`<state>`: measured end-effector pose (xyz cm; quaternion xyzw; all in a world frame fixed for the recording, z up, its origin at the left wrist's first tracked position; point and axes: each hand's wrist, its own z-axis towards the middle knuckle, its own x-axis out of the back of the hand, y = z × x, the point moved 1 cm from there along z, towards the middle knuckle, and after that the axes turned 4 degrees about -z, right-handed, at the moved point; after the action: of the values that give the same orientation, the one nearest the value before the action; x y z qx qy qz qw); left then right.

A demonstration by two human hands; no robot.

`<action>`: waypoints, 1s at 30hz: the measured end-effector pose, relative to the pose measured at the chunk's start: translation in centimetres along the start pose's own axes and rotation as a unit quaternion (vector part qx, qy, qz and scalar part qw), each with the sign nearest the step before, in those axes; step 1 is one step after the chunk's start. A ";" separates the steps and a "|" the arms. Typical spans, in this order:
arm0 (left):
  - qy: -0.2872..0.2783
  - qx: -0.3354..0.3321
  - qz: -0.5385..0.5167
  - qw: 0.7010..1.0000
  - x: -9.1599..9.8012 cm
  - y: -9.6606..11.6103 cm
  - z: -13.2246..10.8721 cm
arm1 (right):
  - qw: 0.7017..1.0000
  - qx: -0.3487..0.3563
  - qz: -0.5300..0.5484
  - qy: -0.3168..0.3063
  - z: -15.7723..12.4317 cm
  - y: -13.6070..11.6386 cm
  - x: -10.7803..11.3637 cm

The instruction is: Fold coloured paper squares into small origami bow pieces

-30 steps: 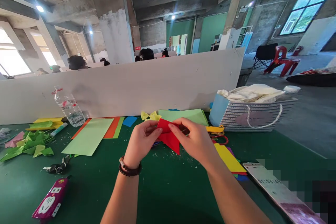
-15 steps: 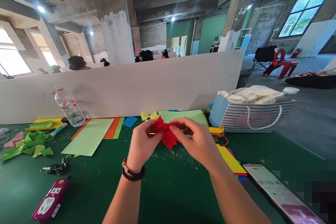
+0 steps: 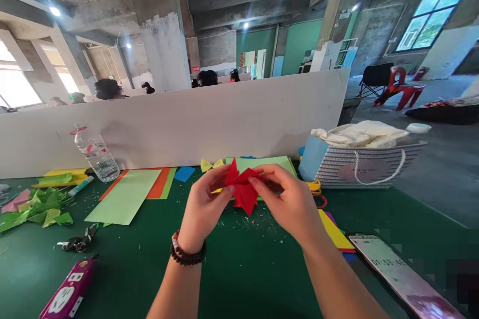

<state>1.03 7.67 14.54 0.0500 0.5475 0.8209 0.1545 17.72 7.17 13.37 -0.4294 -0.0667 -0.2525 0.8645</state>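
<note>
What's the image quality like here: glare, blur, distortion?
Head view: the left windows blow out to white; wide-angle distortion slants the white partition; the left hand, right hand and red paper look sharp, with no obvious motion blur.

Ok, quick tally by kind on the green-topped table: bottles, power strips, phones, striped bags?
Clear plastic water bottle: 1
Magenta power strip with white sockets: 1
Flat smartphone with lit screen: 1
Striped tote bag with white rope handle: 1
Total: 4
</note>
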 end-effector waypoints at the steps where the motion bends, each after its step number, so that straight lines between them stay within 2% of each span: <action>1: -0.001 -0.001 0.014 1.000 -0.1 0.0 0.0 | 1.000 0.001 0.000 0.001 0.0 0.0 0.0; 5: 0.005 0.006 0.028 1.000 -0.5 0.3 -0.2 | 1.000 0.021 -0.005 0.009 -0.1 -0.1 0.0; 14: 0.030 0.034 -0.081 0.996 0.0 -0.1 0.0 | 0.998 0.000 0.003 0.059 -0.1 -0.4 0.5; 21: 0.039 0.021 -0.063 0.997 -0.4 0.1 -0.1 | 0.999 -0.020 0.019 0.036 -0.3 -0.4 0.5; 25: 0.054 0.015 -0.088 0.995 -0.5 -0.1 0.0 | 0.999 -0.011 0.019 0.029 -0.4 -0.4 0.4; 30: 0.001 0.025 -0.109 0.994 -0.5 -0.2 -0.2 | 0.998 -0.009 0.034 0.055 -0.2 -0.1 0.2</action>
<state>1.51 7.45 14.29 -0.0070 0.5701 0.7852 0.2416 17.84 6.93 13.37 -0.4246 -0.0028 -0.2470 0.8710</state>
